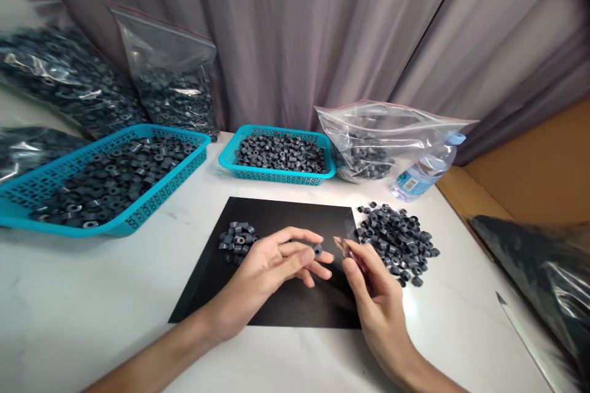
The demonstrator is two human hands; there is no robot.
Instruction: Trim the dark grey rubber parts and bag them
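Two baskets stand behind the mat, piles flanking.

You work at a makeshift parts-sorting station: counter, baskets and bags of rings, curtain backdrop.

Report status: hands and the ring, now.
Left hand pinching one grey ring over black mat. Right hand beside it, grip unclear. Small pile left, bigger pile right, neither in the way.

Two hands, two baskets, one bottle, one mat, maybe five bags.
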